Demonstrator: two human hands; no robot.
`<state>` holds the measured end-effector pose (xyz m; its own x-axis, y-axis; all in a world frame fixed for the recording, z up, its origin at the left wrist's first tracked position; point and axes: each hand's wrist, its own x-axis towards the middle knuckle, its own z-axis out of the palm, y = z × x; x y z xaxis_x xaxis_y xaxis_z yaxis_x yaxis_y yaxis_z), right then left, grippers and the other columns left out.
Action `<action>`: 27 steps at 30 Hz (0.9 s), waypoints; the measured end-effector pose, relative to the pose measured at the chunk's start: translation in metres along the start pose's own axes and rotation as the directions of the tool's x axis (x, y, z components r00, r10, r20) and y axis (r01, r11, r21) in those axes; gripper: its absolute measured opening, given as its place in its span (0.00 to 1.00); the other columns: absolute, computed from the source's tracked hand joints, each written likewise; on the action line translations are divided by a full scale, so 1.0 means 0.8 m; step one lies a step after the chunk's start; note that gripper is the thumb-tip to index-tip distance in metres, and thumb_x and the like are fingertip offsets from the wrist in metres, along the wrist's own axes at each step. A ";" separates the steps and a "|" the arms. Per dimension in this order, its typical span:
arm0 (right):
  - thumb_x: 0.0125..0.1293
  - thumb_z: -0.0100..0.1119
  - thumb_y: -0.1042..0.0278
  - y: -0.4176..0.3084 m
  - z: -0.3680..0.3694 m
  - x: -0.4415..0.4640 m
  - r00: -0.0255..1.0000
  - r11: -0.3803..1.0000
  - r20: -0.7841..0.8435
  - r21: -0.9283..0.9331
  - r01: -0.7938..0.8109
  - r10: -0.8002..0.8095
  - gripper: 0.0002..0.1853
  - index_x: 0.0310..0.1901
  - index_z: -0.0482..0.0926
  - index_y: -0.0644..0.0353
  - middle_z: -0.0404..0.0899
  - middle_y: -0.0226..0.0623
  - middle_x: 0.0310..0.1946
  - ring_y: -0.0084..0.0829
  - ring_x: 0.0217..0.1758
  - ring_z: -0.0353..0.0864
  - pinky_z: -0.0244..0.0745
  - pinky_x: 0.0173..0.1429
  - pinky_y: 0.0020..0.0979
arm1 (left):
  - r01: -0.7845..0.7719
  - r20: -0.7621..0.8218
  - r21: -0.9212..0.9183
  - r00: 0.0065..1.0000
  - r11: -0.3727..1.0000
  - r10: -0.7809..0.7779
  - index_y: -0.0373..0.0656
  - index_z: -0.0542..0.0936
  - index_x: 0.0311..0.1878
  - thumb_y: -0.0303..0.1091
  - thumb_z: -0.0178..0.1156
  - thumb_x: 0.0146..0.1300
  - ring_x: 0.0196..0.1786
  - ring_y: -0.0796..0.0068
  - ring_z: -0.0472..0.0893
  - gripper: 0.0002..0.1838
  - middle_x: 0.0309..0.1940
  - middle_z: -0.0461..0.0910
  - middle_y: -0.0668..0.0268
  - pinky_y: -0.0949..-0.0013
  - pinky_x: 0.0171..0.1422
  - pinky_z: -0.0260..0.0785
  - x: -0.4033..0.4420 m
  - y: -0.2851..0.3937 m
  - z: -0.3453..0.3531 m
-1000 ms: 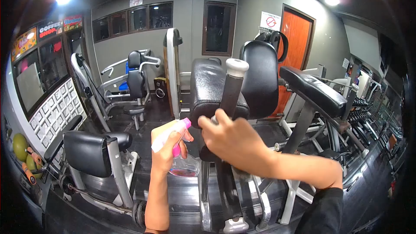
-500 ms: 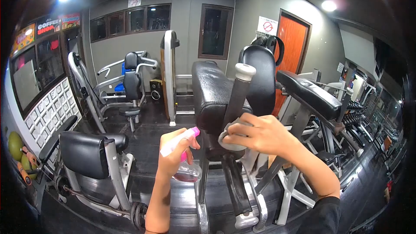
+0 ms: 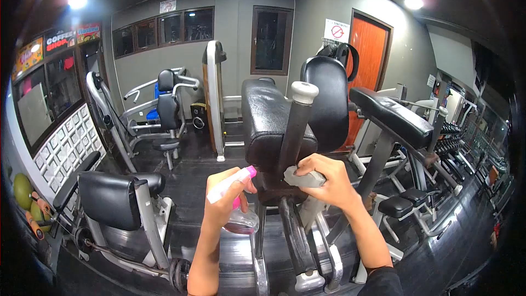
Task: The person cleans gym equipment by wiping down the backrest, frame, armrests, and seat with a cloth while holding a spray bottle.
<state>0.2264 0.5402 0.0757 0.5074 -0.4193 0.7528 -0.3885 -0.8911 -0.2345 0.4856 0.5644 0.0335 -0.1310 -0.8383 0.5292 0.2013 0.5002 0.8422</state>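
My left hand is closed around a spray bottle with a white and pink trigger head and a clear body holding some pinkish liquid. A light grey cloth is bunched in my right hand. That hand is at the lower end of an upright dark grip handle with a pale round end cap. Whether the cloth touches the handle I cannot tell. Just behind the handle is a black padded cushion of the same exercise machine. Both hands are in front of this machine.
A machine with a black backrest and a loaded barbell stands at lower left. To the right is another padded bench. Farther back are a seated press machine, an orange door and a dumbbell rack.
My right hand has turned and shifted slightly right; the cloth, earlier wrapped about the handle's lower part, now shows beside it. My left hand and the spray bottle have moved slightly right and down.
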 end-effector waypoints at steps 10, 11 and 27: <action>0.61 0.67 0.75 0.002 0.019 0.061 0.801 0.977 -0.571 0.200 -0.073 0.176 0.07 0.36 0.77 0.64 0.82 0.34 0.31 0.20 0.37 0.80 0.73 0.43 0.24 | -0.099 -0.010 0.027 0.995 0.995 0.099 0.31 0.80 0.35 0.41 0.57 0.68 0.15 0.76 0.77 0.18 0.28 0.82 0.58 0.75 0.21 0.66 0.014 0.014 -0.001; 0.63 0.66 0.73 0.002 0.023 0.065 0.754 0.975 -0.626 0.201 -0.093 0.201 0.07 0.38 0.77 0.64 0.82 0.33 0.32 0.19 0.37 0.79 0.73 0.43 0.24 | -0.118 -0.008 0.031 0.993 0.993 0.118 0.31 0.80 0.36 0.41 0.57 0.68 0.15 0.76 0.77 0.19 0.27 0.82 0.58 0.75 0.21 0.66 0.018 0.015 -0.001; 0.54 0.67 0.79 -0.017 -0.001 0.089 0.755 0.980 -0.653 -0.177 -0.087 -0.051 0.11 0.39 0.77 0.61 0.77 0.40 0.35 0.43 0.38 0.80 0.76 0.45 0.35 | -0.040 0.223 0.015 0.974 0.999 0.036 0.31 0.80 0.31 0.39 0.57 0.66 0.14 0.74 0.76 0.17 0.26 0.82 0.57 0.73 0.20 0.66 0.099 0.039 -0.010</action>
<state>0.2672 0.5221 0.1332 -0.0994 -0.1582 0.9824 -0.5616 -0.8061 -0.1867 0.4890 0.5121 0.1008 -0.3364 -0.7506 0.5687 0.1922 0.5365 0.8217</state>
